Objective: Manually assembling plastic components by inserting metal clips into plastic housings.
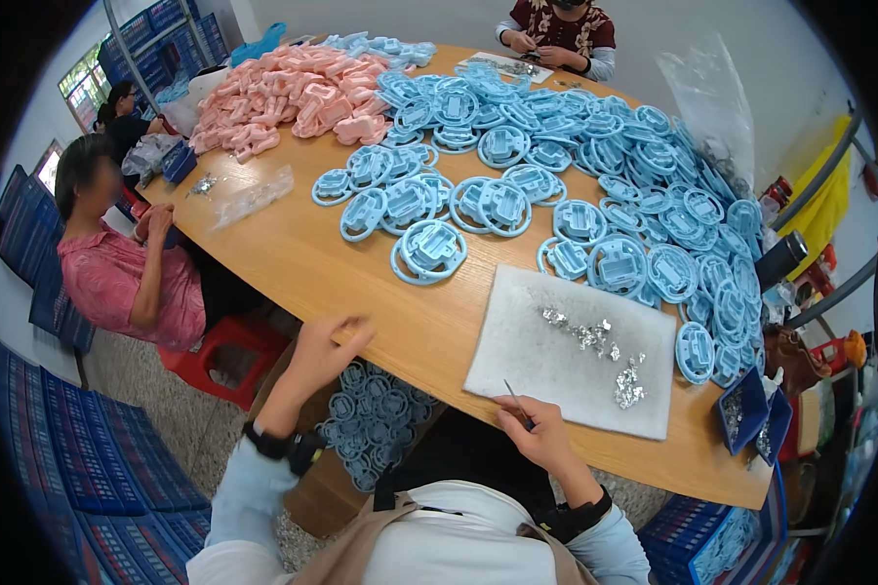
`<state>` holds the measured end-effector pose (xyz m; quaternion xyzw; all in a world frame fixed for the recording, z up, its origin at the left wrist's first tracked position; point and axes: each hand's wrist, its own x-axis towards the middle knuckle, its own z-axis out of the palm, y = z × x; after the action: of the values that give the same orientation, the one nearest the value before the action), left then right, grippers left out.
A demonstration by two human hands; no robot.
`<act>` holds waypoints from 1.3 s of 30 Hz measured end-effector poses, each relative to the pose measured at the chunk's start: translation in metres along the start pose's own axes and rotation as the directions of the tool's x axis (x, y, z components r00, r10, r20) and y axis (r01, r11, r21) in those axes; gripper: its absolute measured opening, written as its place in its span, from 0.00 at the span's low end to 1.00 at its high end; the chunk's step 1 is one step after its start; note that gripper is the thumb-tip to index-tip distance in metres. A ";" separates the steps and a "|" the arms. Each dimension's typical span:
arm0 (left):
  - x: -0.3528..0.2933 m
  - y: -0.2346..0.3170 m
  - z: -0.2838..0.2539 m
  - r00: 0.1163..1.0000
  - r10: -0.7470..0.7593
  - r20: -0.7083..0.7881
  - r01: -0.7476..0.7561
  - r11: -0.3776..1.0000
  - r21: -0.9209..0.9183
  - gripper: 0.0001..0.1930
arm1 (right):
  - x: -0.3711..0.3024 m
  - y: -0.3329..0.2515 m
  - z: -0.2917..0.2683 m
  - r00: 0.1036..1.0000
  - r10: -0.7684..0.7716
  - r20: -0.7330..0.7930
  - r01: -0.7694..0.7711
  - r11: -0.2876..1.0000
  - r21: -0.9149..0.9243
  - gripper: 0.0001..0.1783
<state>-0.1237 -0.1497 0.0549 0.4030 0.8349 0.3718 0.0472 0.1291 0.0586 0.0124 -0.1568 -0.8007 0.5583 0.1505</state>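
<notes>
My right hand [537, 430] is closed around a thin metal tool with a slim pointed tip [510, 392], at the near edge of a white pad [517, 336]; whether it is a screwdriver or tweezers I cannot make out. Small shiny metal pieces [593, 336] lie scattered across the pad, with another cluster [629, 385] on its right side. My left hand [327, 353] is raised at the table's near edge, fingers loosely bent and apart, with nothing seen in it. Beyond the hands, several light blue wheel-shaped plastic parts [429, 251] lie on the wooden table [400, 327].
A large heap of blue parts [644, 146] and a pile of pink plastic parts [293, 93] cover the far table. Small dark blue bins [743, 409] stand at the right corner. Under the near edge is a carton of blue parts [376, 414]. Two people sit at the left and far sides.
</notes>
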 end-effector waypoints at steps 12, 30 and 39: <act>0.051 -0.017 0.070 0.934 0.309 0.178 -0.347 0.904 0.251 0.35 | -0.007 0.003 0.005 0.994 -0.108 -0.026 0.105 0.990 -0.091 0.08; 0.289 -0.103 0.005 0.998 0.029 -0.058 0.006 0.850 0.526 0.43 | -0.004 0.003 0.006 0.989 -0.143 -0.022 0.133 0.959 -0.250 0.06; 0.289 -0.154 0.020 0.977 -0.147 0.153 0.088 0.937 0.339 0.48 | -0.001 -0.007 0.011 0.970 -0.227 -0.087 0.203 0.953 -0.223 0.08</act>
<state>-0.4083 0.0054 0.0033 0.3859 0.9005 0.1860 0.0749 0.1249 0.0467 0.0154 -0.1145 -0.8585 0.4400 0.2372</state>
